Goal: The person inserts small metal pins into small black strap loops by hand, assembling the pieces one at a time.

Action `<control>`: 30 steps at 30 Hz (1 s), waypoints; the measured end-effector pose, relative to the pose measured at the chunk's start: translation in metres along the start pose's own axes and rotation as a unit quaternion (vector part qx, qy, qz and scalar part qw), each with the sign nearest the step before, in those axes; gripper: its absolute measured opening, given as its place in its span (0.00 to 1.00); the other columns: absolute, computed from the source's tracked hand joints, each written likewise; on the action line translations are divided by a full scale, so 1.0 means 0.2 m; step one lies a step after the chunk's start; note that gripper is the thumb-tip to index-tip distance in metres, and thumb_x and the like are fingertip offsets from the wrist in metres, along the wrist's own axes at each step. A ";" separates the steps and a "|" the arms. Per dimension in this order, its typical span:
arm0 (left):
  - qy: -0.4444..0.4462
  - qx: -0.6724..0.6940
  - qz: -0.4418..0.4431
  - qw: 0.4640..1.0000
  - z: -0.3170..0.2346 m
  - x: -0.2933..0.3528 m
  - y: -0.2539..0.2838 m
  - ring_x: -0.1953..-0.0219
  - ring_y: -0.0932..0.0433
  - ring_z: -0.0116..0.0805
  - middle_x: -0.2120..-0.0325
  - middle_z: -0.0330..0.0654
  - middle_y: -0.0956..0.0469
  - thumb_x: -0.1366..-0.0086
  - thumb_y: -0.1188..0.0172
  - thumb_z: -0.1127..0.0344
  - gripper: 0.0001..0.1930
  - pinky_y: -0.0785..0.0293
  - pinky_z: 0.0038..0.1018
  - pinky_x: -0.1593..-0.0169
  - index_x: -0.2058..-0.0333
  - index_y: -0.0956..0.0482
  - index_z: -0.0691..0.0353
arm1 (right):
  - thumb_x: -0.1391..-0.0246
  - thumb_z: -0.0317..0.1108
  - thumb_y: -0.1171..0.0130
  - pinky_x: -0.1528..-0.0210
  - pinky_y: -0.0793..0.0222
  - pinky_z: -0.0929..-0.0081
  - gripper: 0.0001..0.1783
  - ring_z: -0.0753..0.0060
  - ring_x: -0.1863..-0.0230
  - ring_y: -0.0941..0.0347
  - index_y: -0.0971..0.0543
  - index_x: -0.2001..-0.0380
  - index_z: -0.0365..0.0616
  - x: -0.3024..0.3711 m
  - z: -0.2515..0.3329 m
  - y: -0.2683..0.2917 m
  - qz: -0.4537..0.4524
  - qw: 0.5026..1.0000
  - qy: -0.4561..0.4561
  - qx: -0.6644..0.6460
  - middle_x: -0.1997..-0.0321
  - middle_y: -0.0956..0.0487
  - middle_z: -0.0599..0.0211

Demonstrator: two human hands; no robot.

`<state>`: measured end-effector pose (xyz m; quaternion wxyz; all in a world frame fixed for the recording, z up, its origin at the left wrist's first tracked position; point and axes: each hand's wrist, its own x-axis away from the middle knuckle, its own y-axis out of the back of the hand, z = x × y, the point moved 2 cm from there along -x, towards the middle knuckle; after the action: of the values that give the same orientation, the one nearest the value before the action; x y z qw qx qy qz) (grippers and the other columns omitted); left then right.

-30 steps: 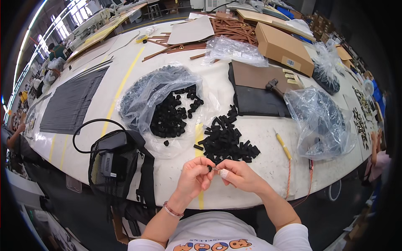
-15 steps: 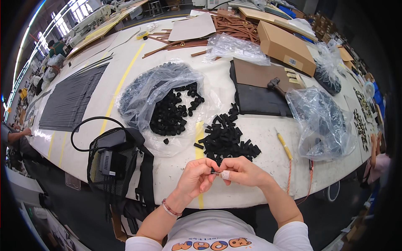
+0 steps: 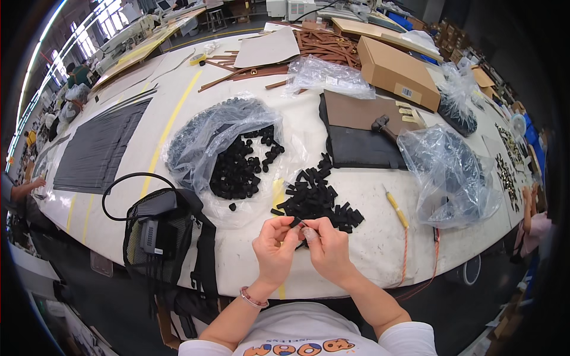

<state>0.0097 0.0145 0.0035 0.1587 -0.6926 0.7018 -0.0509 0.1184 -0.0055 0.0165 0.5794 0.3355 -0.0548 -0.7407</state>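
Observation:
My left hand (image 3: 275, 244) pinches a small black piece (image 3: 295, 222) between thumb and fingertips, just in front of the pile. My right hand (image 3: 328, 248) is closed against the same piece from the other side, with a white wrap on one of its fingers. The fingers cover most of the piece, so its exact kind is hard to make out. Right beyond the hands lies a heap of short black tube-like pieces (image 3: 312, 196). Farther left, rounded black pieces (image 3: 237, 169) spill from a clear plastic bag (image 3: 199, 133).
At left stands a black mesh bag (image 3: 160, 228) with a device and cables. On the right lie a yellow-handled tool (image 3: 396, 209) with an orange cord, a hammer (image 3: 385, 126) on dark sheets, and a filled clear bag (image 3: 448, 178). A cardboard box (image 3: 398, 74) and brown strips (image 3: 326, 46) sit farther back.
Both hands have turned more upright and moved slightly forward toward the heap. The black piece between them has risen and shows more above the fingertips.

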 end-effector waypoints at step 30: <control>0.195 0.087 0.050 0.976 0.05 -0.17 0.20 0.84 0.27 0.25 0.78 0.45 0.25 0.41 0.51 0.68 0.11 0.31 0.18 0.81 0.62 0.32 0.68 | 0.69 0.33 0.47 0.68 0.34 0.69 0.10 0.56 0.72 0.28 0.25 0.80 0.39 -0.39 -0.54 0.16 0.202 0.942 -0.222 0.150 0.79 0.25 0.55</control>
<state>-0.0257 0.0504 -0.0130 0.0808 -0.6167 0.7461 -0.2377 0.2137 0.0871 -0.0177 0.6329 0.2276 -0.3584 -0.6474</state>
